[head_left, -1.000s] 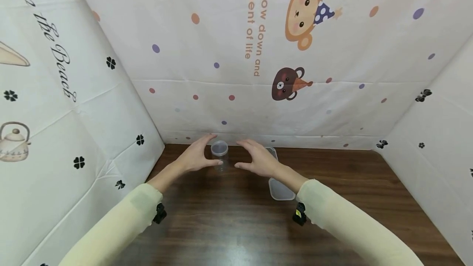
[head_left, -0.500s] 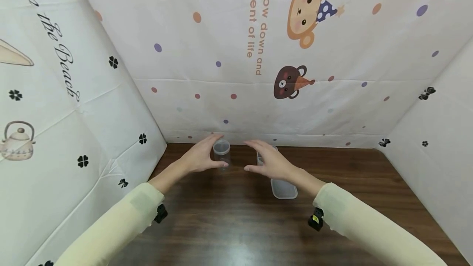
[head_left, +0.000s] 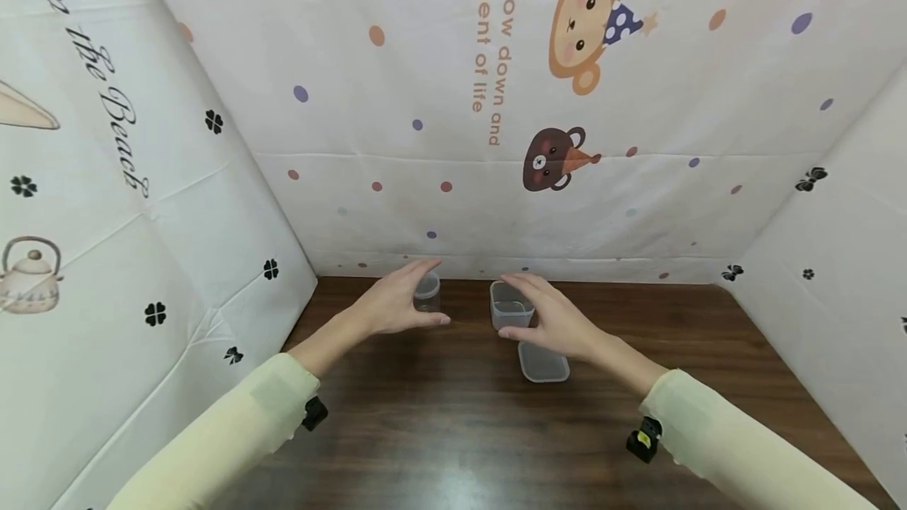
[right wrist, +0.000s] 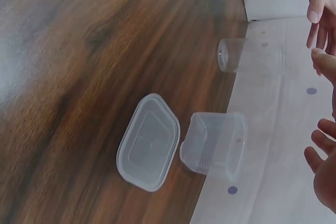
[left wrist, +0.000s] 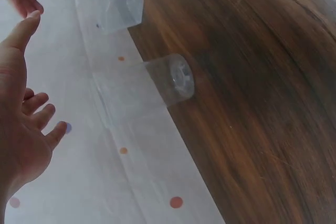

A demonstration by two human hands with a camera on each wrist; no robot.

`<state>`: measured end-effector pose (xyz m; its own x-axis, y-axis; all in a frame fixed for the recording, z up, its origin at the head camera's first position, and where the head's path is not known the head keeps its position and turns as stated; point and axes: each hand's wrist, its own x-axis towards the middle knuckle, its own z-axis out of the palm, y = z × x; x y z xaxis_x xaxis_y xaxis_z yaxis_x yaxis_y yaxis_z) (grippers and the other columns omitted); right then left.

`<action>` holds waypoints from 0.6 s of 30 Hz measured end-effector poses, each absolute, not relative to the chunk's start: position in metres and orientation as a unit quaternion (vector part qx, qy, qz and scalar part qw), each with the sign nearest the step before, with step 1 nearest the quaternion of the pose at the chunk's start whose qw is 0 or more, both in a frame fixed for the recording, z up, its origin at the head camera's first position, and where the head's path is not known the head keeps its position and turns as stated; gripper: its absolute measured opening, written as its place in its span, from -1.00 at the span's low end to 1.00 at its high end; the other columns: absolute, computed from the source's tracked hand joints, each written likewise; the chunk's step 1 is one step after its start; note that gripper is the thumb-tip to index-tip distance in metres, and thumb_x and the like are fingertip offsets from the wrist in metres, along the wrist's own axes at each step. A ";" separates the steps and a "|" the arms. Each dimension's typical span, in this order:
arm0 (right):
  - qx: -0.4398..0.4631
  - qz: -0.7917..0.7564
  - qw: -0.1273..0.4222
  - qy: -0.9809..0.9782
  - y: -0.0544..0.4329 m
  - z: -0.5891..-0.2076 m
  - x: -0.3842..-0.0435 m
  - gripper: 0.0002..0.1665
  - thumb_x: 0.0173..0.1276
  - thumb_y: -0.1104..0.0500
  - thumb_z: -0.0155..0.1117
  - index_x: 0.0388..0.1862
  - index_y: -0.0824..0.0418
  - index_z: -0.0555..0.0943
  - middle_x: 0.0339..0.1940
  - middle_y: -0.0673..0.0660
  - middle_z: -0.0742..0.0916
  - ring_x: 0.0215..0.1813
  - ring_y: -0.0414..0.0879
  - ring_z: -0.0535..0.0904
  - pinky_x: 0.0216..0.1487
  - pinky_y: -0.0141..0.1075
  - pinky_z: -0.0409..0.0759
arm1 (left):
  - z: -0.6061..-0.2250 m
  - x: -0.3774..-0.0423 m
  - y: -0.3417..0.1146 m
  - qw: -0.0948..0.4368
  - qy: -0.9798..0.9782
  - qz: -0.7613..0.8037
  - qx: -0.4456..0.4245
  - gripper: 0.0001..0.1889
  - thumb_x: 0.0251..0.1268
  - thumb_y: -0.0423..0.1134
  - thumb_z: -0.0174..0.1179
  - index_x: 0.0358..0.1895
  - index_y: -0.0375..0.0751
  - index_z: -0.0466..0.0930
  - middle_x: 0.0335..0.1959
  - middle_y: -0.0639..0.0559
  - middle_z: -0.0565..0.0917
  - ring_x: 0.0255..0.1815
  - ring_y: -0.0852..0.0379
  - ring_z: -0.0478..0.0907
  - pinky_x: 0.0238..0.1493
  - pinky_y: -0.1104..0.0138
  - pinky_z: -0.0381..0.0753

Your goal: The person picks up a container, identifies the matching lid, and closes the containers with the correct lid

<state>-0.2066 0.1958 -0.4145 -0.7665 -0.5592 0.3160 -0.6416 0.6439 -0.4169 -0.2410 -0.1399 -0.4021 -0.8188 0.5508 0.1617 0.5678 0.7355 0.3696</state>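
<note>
A clear round jar (head_left: 427, 290) stands at the back of the table, partly behind my left hand (head_left: 388, 301) in the head view. That hand holds nothing; its thumb and fingers are spread apart, and the left wrist view shows a gap between it and the jar (left wrist: 142, 87). My right hand (head_left: 560, 317), thumb and fingers also apart, hovers by a clear square plastic container (head_left: 501, 307) and covers part of it. The right wrist view shows this container (right wrist: 215, 142) upright with no lid on. A translucent lid (head_left: 543, 367) lies flat just in front of it.
The brown wooden table (head_left: 425, 423) meets a white printed cloth wall (head_left: 397, 215) right behind the jar and container. More cloth walls rise at the left (head_left: 191, 250) and right (head_left: 843, 258). Black wrist cameras hang below both sleeves.
My right hand has moved right, away from the jar, to beside the square container, more of which now shows. My left hand has shifted slightly right and hides more of the jar.
</note>
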 end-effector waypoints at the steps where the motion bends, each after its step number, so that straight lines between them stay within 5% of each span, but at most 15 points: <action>1: 0.332 0.260 0.081 -0.903 0.198 -0.414 -0.206 0.10 0.32 -0.26 0.56 0.68 0.10 0.31 0.61 0.18 0.43 0.60 0.15 0.34 0.44 0.17 0.46 | -0.402 -0.240 -0.139 0.022 -0.931 -0.206 -0.300 0.16 0.16 0.46 0.41 0.72 0.00 0.12 0.66 -0.04 0.29 0.58 -0.10 0.35 0.46 -0.07 0.47; 18: 0.324 0.264 0.119 -0.900 0.220 -0.416 -0.206 0.12 0.27 -0.23 0.61 0.67 0.12 0.33 0.57 0.21 0.47 0.57 0.19 0.36 0.46 0.24 0.40 | -0.399 -0.234 -0.120 0.011 -0.926 -0.222 -0.305 0.12 0.22 0.39 0.43 0.73 0.00 0.09 0.68 0.02 0.24 0.62 -0.04 0.29 0.52 -0.03 0.40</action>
